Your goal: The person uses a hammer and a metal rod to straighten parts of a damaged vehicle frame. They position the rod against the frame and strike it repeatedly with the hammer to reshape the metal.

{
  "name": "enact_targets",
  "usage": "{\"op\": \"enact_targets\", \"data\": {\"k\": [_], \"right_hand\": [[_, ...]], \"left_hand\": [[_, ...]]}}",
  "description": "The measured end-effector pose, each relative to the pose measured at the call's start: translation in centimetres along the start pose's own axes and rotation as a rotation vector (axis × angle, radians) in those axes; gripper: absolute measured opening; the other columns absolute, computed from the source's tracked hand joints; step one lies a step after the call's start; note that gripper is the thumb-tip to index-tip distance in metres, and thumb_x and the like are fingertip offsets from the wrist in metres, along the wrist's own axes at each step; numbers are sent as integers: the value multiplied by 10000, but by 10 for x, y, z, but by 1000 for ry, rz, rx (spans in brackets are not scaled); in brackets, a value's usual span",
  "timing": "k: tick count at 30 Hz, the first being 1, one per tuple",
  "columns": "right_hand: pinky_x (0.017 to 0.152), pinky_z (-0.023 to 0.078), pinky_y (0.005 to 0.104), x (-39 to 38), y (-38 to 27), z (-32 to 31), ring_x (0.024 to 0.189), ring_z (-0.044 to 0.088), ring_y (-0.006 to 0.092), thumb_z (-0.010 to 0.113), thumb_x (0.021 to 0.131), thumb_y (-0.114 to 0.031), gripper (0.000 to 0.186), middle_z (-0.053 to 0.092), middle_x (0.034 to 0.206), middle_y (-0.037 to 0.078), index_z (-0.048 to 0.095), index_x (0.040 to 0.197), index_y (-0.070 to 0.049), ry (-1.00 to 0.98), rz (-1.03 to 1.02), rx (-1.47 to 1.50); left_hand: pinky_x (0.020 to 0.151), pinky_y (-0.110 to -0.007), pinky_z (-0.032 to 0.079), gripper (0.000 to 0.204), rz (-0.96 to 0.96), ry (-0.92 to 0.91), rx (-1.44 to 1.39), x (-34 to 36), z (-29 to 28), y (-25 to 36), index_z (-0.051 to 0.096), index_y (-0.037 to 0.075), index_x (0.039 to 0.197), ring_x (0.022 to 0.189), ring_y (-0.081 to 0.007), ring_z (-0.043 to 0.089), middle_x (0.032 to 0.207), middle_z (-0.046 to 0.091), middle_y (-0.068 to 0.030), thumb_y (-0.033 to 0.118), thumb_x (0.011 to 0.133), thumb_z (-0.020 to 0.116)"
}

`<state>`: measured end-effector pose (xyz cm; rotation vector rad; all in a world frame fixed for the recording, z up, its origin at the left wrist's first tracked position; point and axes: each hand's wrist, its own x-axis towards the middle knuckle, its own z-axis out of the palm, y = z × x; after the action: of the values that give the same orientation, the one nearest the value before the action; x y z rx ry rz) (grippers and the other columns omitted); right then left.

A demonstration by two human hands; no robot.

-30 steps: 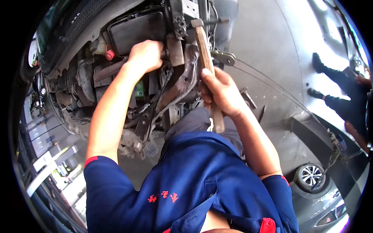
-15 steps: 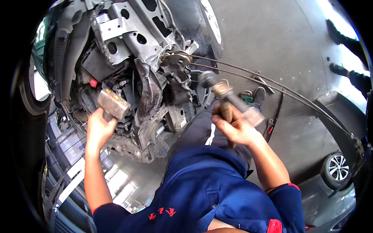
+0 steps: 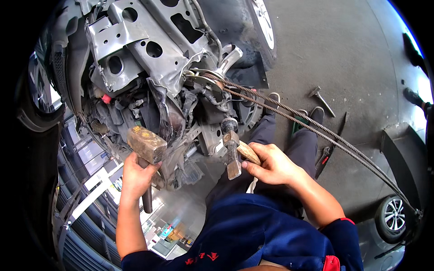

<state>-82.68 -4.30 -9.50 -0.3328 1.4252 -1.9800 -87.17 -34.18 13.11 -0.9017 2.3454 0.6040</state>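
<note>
Left hand (image 3: pixel 135 174) is wrapped tight around the handle of a rusty sledgehammer (image 3: pixel 145 143), head sitting right above the fist at 12 o'clock. Right hand (image 3: pixel 271 165) is clamped on a wooden-handled body hammer (image 3: pixel 233 153), head sticking out at its 9 o'clock. Both heads sit just beside the crumpled car front (image 3: pixel 153 67). Steel cables (image 3: pixel 316 131) run off toward 4 o'clock; bare concrete floor (image 3: pixel 339 54) lies at 1 o'clock.
</note>
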Motion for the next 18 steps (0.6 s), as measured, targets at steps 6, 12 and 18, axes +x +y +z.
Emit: {"op": "enact_targets", "data": {"k": [6, 12, 18], "right_hand": [[542, 446, 428, 17, 16, 7, 556, 597, 350, 693, 953, -233, 267, 553, 639, 173, 562, 926, -2, 15, -13, 62], [593, 471, 442, 31, 12, 16, 623, 626, 358, 683, 967, -271, 300, 580, 694, 194, 571, 960, 7, -92, -26, 92], [606, 460, 465, 31, -35, 23, 624, 600, 396, 686, 957, -267, 315, 588, 706, 200, 553, 992, 16, -90, 18, -93]], "left_hand": [[560, -276, 481, 234, -11, 66, -66, 6, 2, -6, 589, 7, 1025, 583, -113, 588, 737, 634, -29, 16, 857, 752], [564, -286, 493, 248, 24, 65, -126, 6, 3, -20, 582, 3, 1017, 590, -126, 599, 743, 638, -45, 50, 858, 767], [606, -285, 507, 252, 88, 9, -274, 2, -11, -19, 586, 6, 1042, 639, -123, 601, 823, 647, -48, 66, 880, 769]]}}
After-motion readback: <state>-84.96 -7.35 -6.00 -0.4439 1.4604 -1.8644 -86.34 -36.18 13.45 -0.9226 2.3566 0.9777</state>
